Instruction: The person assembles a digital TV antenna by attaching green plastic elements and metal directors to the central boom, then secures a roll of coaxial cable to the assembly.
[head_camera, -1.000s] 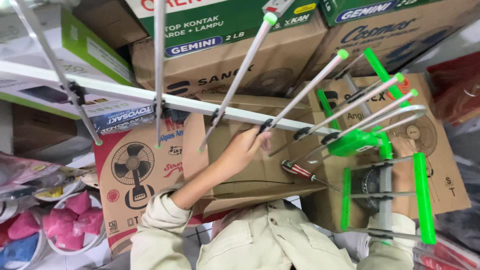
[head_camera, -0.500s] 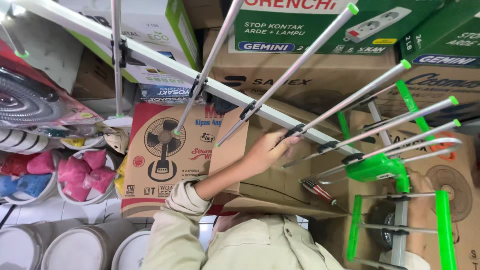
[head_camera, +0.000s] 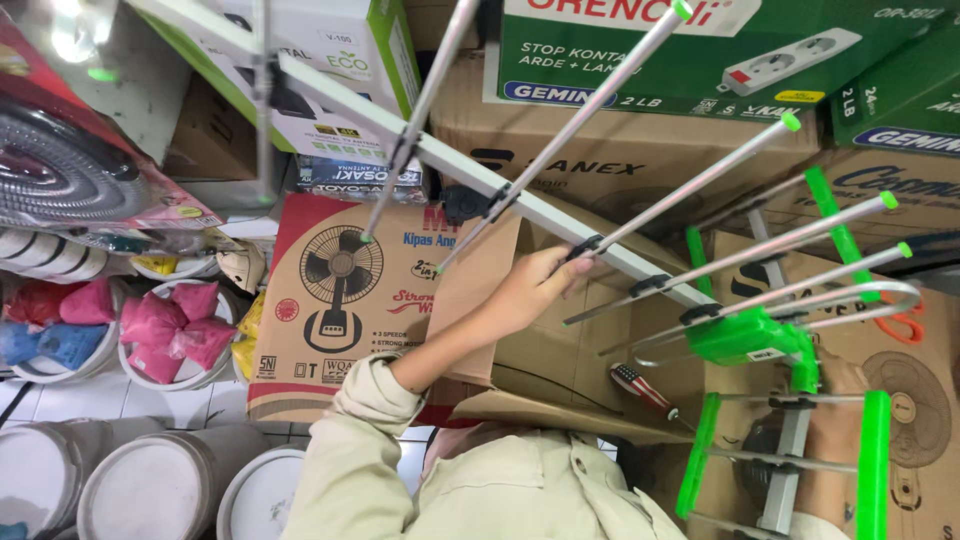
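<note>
Aluminium antenna (head_camera: 600, 235) above, left hand (head_camera: 535, 285) against its boom, right hand (head_camera: 835, 400) under green bracket (head_camera: 750, 335)

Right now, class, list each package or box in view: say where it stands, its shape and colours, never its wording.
Fan carton: centre left, brown and red, black fan drawing.
Power-strip box: top centre, green, white strip pictured.
Plain carton: below the green box, brown.
White box: top left, green edge.
Open carton: beside the left hand, brown.
</note>
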